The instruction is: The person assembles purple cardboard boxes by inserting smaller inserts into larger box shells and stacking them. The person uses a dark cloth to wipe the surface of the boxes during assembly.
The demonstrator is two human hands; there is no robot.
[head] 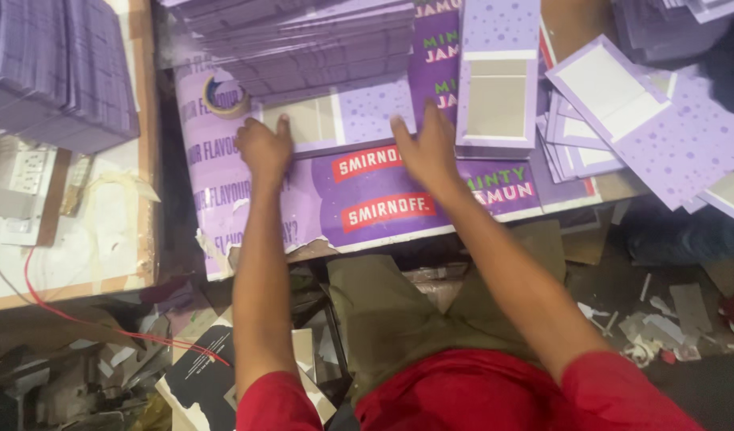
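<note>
Both my hands press flat on a purple dotted cardboard piece lying on a purple printed work board. My left hand rests on the piece's left end, by its pale rectangular panel. My right hand lies on its right end, fingers spread, next to a second purple piece with a grey panel. Neither hand grips anything.
A tall stack of purple flat sheets sits just behind the hands, with a tape roll at its left. More purple pieces lie scattered at right, another stack at far left. Scraps litter the floor.
</note>
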